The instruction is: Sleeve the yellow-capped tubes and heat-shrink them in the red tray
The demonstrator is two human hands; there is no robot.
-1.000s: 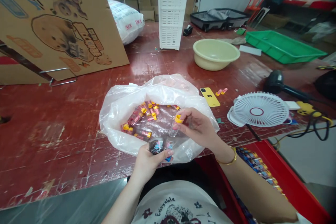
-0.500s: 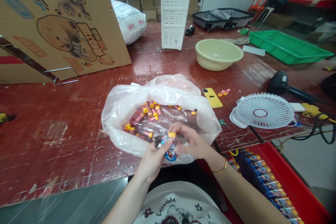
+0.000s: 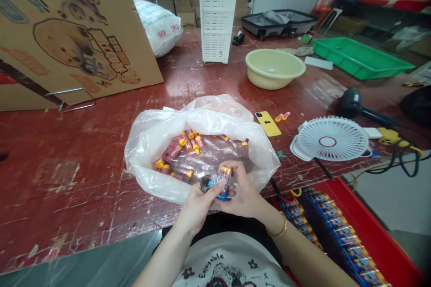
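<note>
The red table bears a plastic bag, cardboard box, cream basin, yellow phone, white fan and green tray.

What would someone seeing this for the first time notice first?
The two hands at the table's near edge: the left hand pinches a printed wrapper, the right hand a yellow-capped tube. Just behind them gapes a clear plastic bag of more tubes, and a cardboard box with a cartoon dog stands at far left.

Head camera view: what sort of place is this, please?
Probably a small packing workshop: a plastic bag of yellow-capped tubes on a worn red table, stacked cardboard boxes, and a green tray.
</note>
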